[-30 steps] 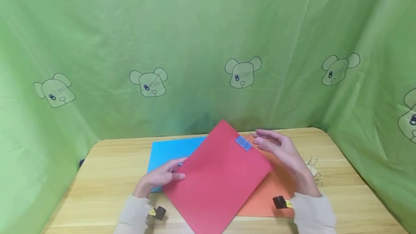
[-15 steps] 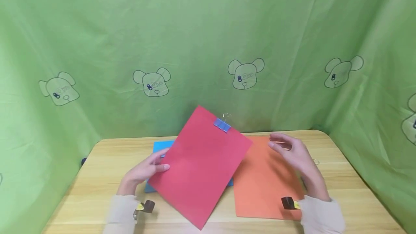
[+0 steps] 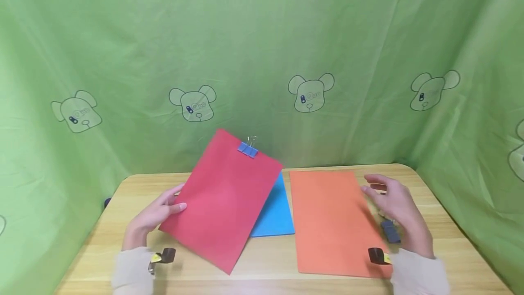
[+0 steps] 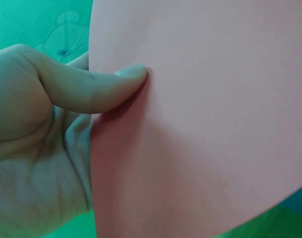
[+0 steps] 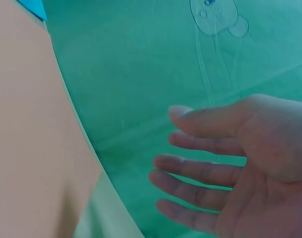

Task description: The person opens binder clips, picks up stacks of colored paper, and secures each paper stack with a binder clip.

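Note:
My left hand (image 3: 157, 214) pinches the left edge of a red sheet of paper (image 3: 223, 199), thumb on its front and fingers hidden behind. The sheet is held tilted over the left half of the table, and a blue binder clip (image 3: 247, 150) grips its top edge. In the left wrist view the thumb (image 4: 106, 89) presses on the paper (image 4: 220, 109). My right hand (image 3: 395, 204) hovers with loosely bent fingers, holding nothing, right of an orange sheet (image 3: 333, 226). The right wrist view shows those fingers (image 5: 205, 168) spread apart.
Blue paper (image 3: 276, 215) lies partly covered by the red sheet. A dark blue binder clip (image 3: 390, 232) sits beside the right wrist, with other clips partly hidden by the hand. Green curtains (image 3: 254, 58) stand behind the wooden table (image 3: 446, 249) and at its sides.
My left hand has carried the red sheet leftward, off the orange sheet and over the blue one. My right hand, earlier near the clip on the red sheet, has moved away to the right.

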### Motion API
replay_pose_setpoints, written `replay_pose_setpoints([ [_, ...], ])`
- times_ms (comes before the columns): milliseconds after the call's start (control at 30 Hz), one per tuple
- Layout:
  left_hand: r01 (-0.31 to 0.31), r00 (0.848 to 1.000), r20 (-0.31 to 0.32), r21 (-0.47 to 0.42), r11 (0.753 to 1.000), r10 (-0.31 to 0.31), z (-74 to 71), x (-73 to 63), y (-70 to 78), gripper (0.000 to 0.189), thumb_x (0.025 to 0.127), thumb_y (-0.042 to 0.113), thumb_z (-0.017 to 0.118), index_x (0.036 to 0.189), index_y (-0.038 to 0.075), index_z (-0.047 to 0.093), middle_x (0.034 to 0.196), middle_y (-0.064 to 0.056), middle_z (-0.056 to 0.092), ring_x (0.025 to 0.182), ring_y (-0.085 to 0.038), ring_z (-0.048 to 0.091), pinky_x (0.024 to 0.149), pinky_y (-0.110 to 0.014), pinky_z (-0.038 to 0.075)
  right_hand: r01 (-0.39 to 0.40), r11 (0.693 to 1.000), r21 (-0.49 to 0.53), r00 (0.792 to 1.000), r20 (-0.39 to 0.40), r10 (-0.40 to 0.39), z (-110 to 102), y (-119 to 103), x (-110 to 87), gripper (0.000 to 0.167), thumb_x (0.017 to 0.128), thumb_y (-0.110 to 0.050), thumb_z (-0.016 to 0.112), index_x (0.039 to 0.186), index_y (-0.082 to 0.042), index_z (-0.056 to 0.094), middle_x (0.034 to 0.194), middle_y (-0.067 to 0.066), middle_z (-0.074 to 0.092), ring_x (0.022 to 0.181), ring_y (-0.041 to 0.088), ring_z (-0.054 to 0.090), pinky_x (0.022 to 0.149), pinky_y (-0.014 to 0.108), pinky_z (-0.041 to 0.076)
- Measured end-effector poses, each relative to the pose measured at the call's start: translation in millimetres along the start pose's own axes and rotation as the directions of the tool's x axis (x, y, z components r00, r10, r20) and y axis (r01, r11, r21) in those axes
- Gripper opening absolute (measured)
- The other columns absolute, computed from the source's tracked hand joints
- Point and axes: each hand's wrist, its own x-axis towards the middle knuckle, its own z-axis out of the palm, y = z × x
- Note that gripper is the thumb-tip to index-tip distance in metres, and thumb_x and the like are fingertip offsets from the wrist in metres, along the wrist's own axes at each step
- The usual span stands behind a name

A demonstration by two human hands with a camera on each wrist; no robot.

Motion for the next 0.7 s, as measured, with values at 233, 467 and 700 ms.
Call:
replay_pose_setpoints([
  [233,0.033,0.998,-0.052,0.007,0.999,-0.032,-16.7,-15.9,-5.0,0.073,0.101,0.012,0.062,0.162,0.004,0.023,0.151,-0.03,0.044,0.123,-0.034,0.061,0.108,-0.042,0.041,-0.014,0.998,-0.069,1.0,0.01,0.015,-8,20,-3.1,0.057,0.105,-0.032,0.059,0.142,0.011,0.049,0.14,0.036,0.052,0.125,0.056,0.05,0.094,0.064,0.048],
  [467,0.056,0.996,-0.069,-0.07,0.996,-0.06,-36.1,-38.5,-12.2,0.075,0.101,0.008,0.059,0.163,0.002,0.016,0.147,-0.035,0.045,0.109,-0.025,0.068,0.092,-0.028,0.052,-0.052,0.988,-0.143,0.998,0.017,0.055,-11,30,-2.9,0.056,0.105,-0.03,0.059,0.141,0.013,0.048,0.14,0.04,0.049,0.124,0.06,0.047,0.093,0.068,0.045],
  [700,0.087,0.992,-0.087,-0.112,0.99,-0.097,-54.0,-57.0,-21.7,0.077,0.103,0.006,0.055,0.163,0.003,0.008,0.146,-0.037,0.044,0.106,-0.028,0.07,0.09,-0.034,0.056,-0.068,0.984,-0.167,0.998,-0.017,0.066,-16,41,-4.2,0.056,0.105,-0.028,0.059,0.14,0.013,0.048,0.139,0.041,0.048,0.122,0.062,0.046,0.093,0.069,0.043],
])
